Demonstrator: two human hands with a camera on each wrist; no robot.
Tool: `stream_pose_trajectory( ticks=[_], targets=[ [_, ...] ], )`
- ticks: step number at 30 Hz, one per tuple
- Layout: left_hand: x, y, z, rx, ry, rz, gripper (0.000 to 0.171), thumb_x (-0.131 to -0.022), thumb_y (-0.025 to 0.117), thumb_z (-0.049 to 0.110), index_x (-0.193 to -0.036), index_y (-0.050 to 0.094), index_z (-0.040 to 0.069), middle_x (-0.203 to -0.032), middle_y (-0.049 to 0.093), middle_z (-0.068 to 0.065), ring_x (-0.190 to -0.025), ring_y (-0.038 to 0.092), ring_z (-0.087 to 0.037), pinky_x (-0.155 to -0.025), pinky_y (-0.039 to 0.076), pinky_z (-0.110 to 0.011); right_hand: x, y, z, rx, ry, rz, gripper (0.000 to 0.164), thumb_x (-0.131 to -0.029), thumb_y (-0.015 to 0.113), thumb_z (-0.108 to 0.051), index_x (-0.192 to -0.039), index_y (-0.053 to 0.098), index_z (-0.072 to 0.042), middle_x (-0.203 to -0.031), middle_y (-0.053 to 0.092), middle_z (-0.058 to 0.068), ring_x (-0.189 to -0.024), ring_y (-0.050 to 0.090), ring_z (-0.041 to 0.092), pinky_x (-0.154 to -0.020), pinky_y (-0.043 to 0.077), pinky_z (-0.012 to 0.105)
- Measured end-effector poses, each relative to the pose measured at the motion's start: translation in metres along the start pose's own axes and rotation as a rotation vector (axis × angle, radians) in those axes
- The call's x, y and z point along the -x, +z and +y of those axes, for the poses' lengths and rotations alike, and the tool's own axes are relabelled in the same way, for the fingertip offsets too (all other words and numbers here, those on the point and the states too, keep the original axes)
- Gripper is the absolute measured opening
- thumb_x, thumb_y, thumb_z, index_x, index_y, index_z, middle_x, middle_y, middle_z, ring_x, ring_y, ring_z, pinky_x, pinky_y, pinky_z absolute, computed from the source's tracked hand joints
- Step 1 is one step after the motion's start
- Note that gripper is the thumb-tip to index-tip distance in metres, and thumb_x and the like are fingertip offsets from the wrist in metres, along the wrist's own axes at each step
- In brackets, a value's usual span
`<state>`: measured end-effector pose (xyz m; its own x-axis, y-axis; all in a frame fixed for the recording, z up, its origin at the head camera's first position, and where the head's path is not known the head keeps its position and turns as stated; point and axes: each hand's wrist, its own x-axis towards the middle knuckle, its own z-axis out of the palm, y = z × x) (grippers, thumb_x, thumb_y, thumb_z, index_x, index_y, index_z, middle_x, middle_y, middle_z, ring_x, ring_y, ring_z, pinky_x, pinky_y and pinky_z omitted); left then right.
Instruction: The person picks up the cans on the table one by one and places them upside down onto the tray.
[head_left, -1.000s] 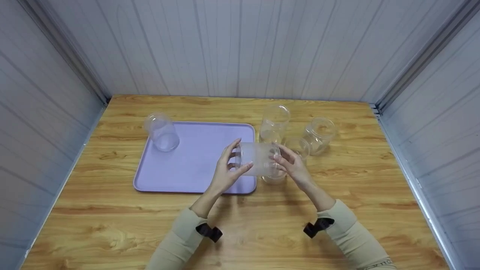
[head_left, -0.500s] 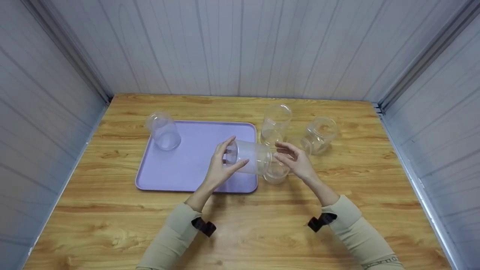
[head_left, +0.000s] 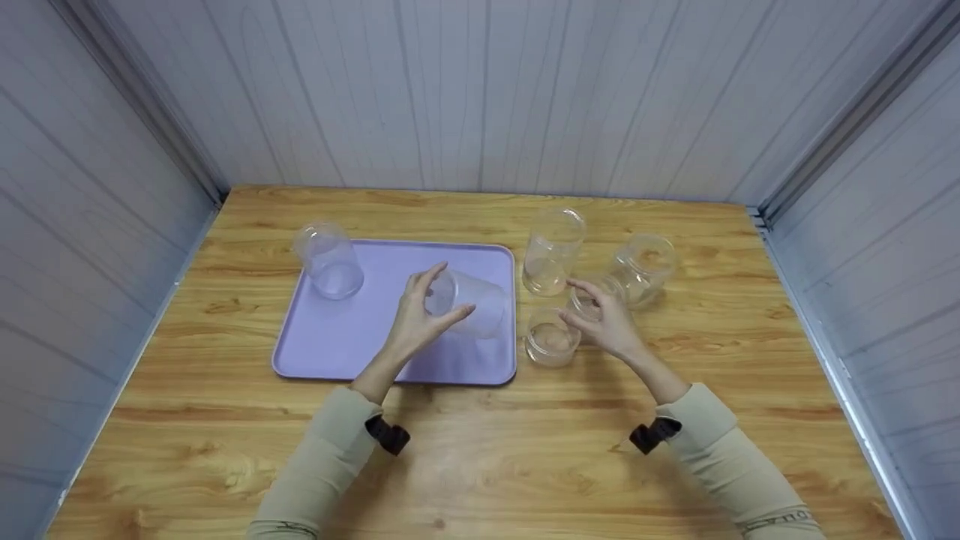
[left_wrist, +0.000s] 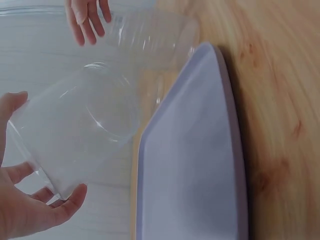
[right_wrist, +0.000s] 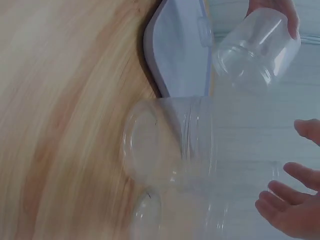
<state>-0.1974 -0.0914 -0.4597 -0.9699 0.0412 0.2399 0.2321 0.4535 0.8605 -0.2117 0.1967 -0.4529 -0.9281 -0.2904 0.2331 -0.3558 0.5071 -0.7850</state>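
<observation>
My left hand (head_left: 416, 319) grips a clear plastic jar (head_left: 480, 304) round its base, thumb on the near side and fingers on the far side. The jar is tilted over the right part of the lilac tray (head_left: 352, 352), its ringed mouth toward the right. In the left wrist view, the fingertips wrap the base edge of the jar (left_wrist: 70, 130). My right hand (head_left: 609, 324) holds nothing; its fingers are parted and relaxed above a short clear jar (head_left: 551, 346) and another behind it. The right wrist view shows this hand (right_wrist: 295, 200) beside the standing jars.
One clear jar (head_left: 334, 266) stands on the tray's far left corner. Right of the tray are a tall clear jar (head_left: 553, 247) and another jar (head_left: 643, 266) farther right. Panel walls (head_left: 480, 90) border the wooden table (head_left: 480, 472) at the back and sides.
The right hand has let go of the jar and stays on the right with its fingers parted. The left hand has carried the jar left, over the tray, tipping its mouth end lower.
</observation>
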Motion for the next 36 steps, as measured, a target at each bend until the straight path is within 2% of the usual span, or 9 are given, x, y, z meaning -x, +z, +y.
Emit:
stream_pose_trajectory(
  ticks=[4, 11, 16, 21, 29, 36],
  targets=[
    [-0.006, -0.009, -0.003, -0.048, -0.024, -0.014, 0.078, -0.069, 0.074, 0.035, -0.133, 0.039, 0.006, -0.121, 0.041, -0.019, -0.102, 0.043, -0.032, -0.085, 0.038, -0.043, -0.002, -0.004, 0.003, 0.11, -0.007, 0.008, 0.052, -0.074, 0.071, -0.013, -0.12, 0.051, 0.003, -0.118, 0.049, 0.02, -0.111, 0.039, 0.035, -0.095, 0.028, 0.049],
    [-0.016, -0.021, -0.009, -0.145, -0.065, -0.051, 0.08, -0.07, 0.072, 0.038, -0.134, 0.036, 0.006, -0.12, 0.039, -0.018, -0.112, 0.039, -0.03, -0.093, 0.033, -0.044, -0.004, -0.011, 0.004, 0.196, 0.041, -0.048, 0.059, -0.074, 0.071, -0.015, -0.125, 0.046, 0.002, -0.126, 0.039, 0.025, -0.116, 0.034, 0.039, -0.095, 0.026, 0.054],
    [-0.024, -0.027, -0.013, -0.213, -0.083, -0.072, 0.081, -0.069, 0.072, 0.038, -0.135, 0.036, 0.007, -0.12, 0.038, -0.018, -0.113, 0.036, -0.032, -0.092, 0.034, -0.045, -0.006, -0.012, 0.004, 0.278, 0.058, -0.092, 0.062, -0.075, 0.07, -0.02, -0.127, 0.044, 0.0, -0.129, 0.035, 0.028, -0.117, 0.032, 0.044, -0.094, 0.024, 0.059],
    [-0.031, -0.033, -0.017, -0.276, -0.107, -0.102, 0.08, -0.071, 0.07, 0.039, -0.135, 0.034, 0.007, -0.122, 0.035, -0.018, -0.115, 0.032, -0.034, -0.086, 0.038, -0.046, -0.006, -0.013, 0.006, 0.302, 0.074, -0.138, 0.065, -0.075, 0.07, -0.019, -0.128, 0.04, 0.003, -0.131, 0.029, 0.032, -0.119, 0.024, 0.05, -0.094, 0.012, 0.064],
    [-0.045, -0.035, -0.021, -0.374, -0.135, -0.103, 0.081, -0.07, 0.072, 0.038, -0.136, 0.035, 0.007, -0.122, 0.036, -0.02, -0.108, 0.035, -0.034, -0.082, 0.04, -0.044, -0.007, -0.01, 0.011, 0.38, 0.088, -0.094, 0.067, -0.073, 0.072, -0.02, -0.128, 0.04, 0.002, -0.131, 0.028, 0.033, -0.12, 0.024, 0.049, -0.095, 0.01, 0.062],
    [-0.055, -0.035, -0.025, -0.446, -0.168, -0.108, 0.081, -0.07, 0.071, 0.039, -0.135, 0.036, 0.007, -0.125, 0.035, -0.021, -0.107, 0.036, -0.034, -0.082, 0.039, -0.046, -0.012, -0.008, 0.016, 0.44, 0.126, -0.093, 0.071, -0.074, 0.07, -0.028, -0.13, 0.037, 0.001, -0.132, 0.025, 0.032, -0.12, 0.022, 0.047, -0.094, 0.011, 0.063]
  ],
)
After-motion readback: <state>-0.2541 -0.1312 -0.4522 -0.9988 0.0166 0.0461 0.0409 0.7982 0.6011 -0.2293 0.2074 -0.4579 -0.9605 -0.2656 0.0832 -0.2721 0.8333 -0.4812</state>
